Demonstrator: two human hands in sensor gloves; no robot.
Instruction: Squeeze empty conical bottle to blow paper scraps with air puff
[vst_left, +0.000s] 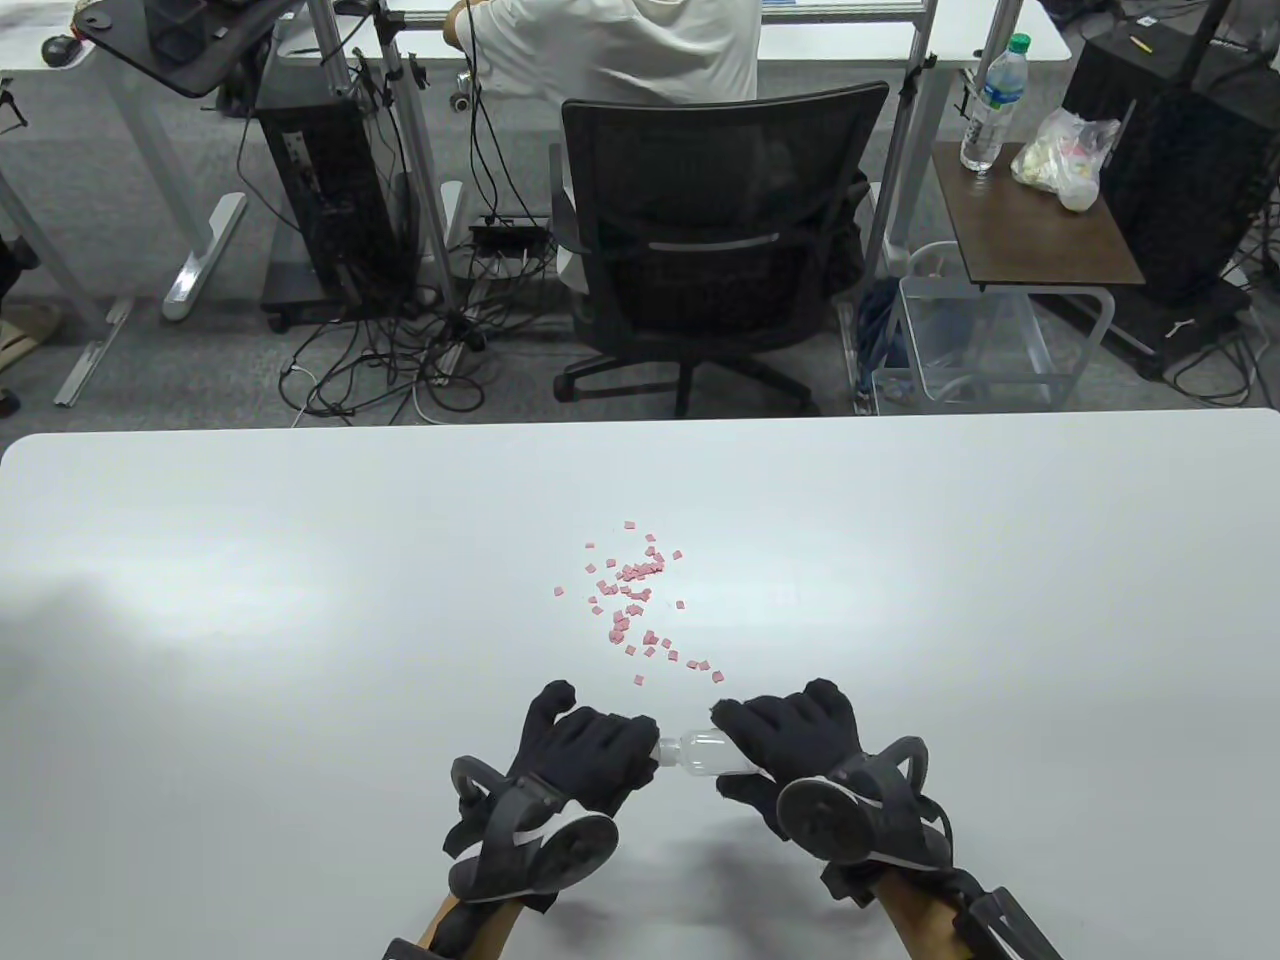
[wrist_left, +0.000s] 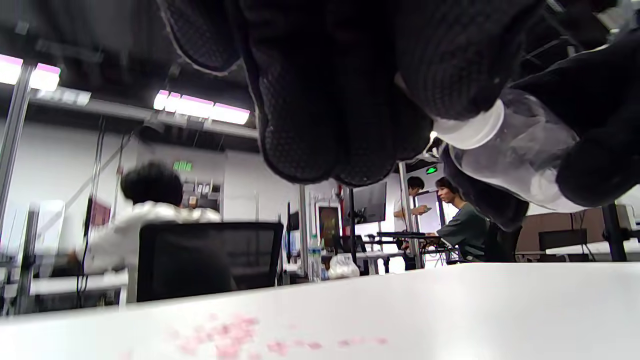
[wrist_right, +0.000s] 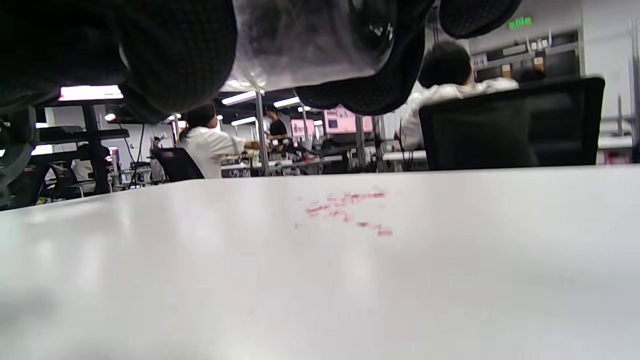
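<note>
A clear conical bottle (vst_left: 703, 752) with a white cap lies sideways between my hands, just above the white table (vst_left: 300, 600). My right hand (vst_left: 790, 745) grips its body; the bottle fills the top of the right wrist view (wrist_right: 300, 45). My left hand (vst_left: 590, 750) holds the cap end; in the left wrist view its fingers (wrist_left: 340, 100) close around the white cap (wrist_left: 472, 130) and the bottle (wrist_left: 520, 155) runs off to the right. Pink paper scraps (vst_left: 635, 600) lie scattered on the table beyond the hands, and also show in the wrist views (wrist_left: 235, 335) (wrist_right: 347, 207).
The table's far edge runs across the table view. Beyond it stand a black office chair (vst_left: 715, 240) with a seated person, desks, cables and a side table with a water bottle (vst_left: 990, 100).
</note>
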